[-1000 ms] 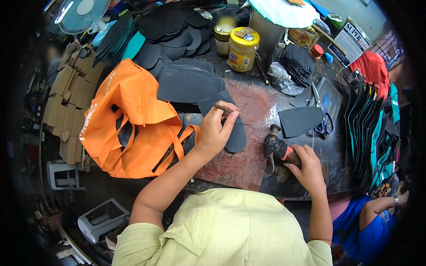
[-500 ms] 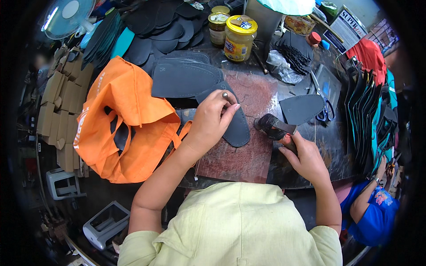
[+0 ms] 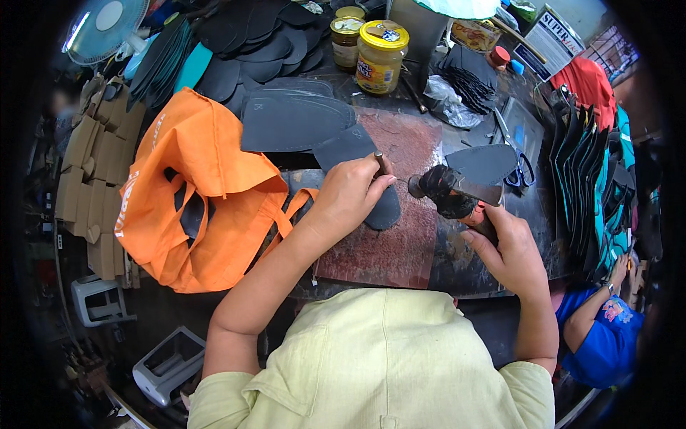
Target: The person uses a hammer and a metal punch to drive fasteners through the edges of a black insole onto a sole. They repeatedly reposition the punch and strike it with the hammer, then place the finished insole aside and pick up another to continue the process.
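Observation:
My left hand (image 3: 346, 193) is closed around a metal punch (image 3: 381, 161), its top end poking out above the fingers. Beneath that hand lies a dark, sole-shaped sheet piece (image 3: 384, 216) with stitch-like marks along its edge. The piece rests on a worn reddish board (image 3: 375, 259). My right hand (image 3: 516, 250) grips a hammer (image 3: 450, 191) by its handle; the dark head is beside the punch, to its right and apart from it. The punch's lower tip is hidden by my fingers.
An orange cloth bag (image 3: 214, 236) stands at the left. Further dark pieces (image 3: 296, 121) lie behind my left hand. Scissors (image 3: 525, 170) and another piece (image 3: 482, 163) lie right. Jars (image 3: 381, 61) stand at the back. A co-worker's arm (image 3: 593, 311) shows at the right.
My left hand has shifted down and slightly right along the dark piece with the punch. The hammer has come up and its head now looks larger. The view has tilted slightly.

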Demonstrator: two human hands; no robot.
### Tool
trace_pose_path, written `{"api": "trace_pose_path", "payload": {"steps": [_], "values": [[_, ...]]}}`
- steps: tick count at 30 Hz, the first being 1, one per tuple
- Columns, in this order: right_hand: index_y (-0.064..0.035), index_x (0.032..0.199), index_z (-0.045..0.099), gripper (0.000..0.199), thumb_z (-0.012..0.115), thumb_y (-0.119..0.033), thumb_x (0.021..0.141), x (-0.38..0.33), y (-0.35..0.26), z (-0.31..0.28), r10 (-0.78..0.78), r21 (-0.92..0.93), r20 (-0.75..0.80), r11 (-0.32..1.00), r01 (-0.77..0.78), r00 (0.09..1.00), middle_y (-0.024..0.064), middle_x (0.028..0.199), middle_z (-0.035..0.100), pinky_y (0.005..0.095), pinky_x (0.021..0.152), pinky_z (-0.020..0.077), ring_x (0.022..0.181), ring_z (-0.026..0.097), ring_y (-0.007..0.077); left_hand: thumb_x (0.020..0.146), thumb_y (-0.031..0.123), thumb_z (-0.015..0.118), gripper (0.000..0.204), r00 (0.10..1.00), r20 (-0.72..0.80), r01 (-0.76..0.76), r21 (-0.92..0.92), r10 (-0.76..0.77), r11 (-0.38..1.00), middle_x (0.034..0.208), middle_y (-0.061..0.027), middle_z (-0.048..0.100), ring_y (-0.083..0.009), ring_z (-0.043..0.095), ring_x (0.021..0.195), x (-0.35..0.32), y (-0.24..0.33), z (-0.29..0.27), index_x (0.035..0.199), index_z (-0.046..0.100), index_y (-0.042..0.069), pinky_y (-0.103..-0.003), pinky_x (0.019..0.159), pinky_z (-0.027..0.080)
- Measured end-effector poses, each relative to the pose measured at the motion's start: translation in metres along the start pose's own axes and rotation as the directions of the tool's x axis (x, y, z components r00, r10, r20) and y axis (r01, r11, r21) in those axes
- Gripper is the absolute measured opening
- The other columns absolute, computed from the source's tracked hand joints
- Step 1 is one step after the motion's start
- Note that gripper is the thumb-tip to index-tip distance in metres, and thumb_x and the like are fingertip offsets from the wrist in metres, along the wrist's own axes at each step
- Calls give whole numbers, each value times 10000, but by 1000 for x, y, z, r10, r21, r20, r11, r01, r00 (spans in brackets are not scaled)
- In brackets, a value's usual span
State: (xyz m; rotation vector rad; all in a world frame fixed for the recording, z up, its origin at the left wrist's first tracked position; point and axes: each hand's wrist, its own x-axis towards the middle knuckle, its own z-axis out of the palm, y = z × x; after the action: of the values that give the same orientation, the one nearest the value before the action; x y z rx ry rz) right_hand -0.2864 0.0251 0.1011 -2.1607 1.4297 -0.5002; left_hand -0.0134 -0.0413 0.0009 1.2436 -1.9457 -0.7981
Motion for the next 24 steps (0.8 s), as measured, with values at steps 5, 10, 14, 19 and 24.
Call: {"api": "trace_pose_path", "payload": {"steps": [5,10,14,19,24], "values": [[-42,1296,615,439,769,-100,889,5,-13,-16,-90,-21,-43,996,89,995,199,956,712,439,748,549,874,700,437,978,166,686,173,1000,-7,-26,66,27,997,871,-214,706,-421,693,858,0,7,2,972,658,-4,-499,766,528],[-14,1281,638,484,812,-62,833,-5,-9,-22,-124,13,-147,992,127,981,145,949,692,396,769,542,862,699,386,969,159,692,173,997,-4,-71,169,72,983,894,-210,698,-410,689,885,-2,13,2,971,643,-7,-497,778,528],[47,1376,556,567,811,-67,882,-9,2,0,-207,310,-341,896,317,917,177,1142,670,399,885,536,1022,689,332,958,142,699,167,997,18,-75,231,73,970,904,-209,693,-412,687,898,-3,15,4,980,638,-12,-494,792,534],[5,1391,512,597,805,-90,880,7,0,13,-261,31,-184,962,271,948,225,1094,690,460,824,551,985,695,411,941,115,712,176,993,-17,-110,211,116,971,913,-225,689,-422,688,900,-8,13,10,1017,633,-23,-502,803,544],[-17,1266,561,446,778,-118,890,17,-20,0,-46,-40,9,998,46,999,231,988,711,487,762,543,929,699,454,940,114,713,175,987,-57,-138,157,148,978,903,-237,693,-434,691,877,-9,8,13,1007,633,-27,-514,780,547]]}}
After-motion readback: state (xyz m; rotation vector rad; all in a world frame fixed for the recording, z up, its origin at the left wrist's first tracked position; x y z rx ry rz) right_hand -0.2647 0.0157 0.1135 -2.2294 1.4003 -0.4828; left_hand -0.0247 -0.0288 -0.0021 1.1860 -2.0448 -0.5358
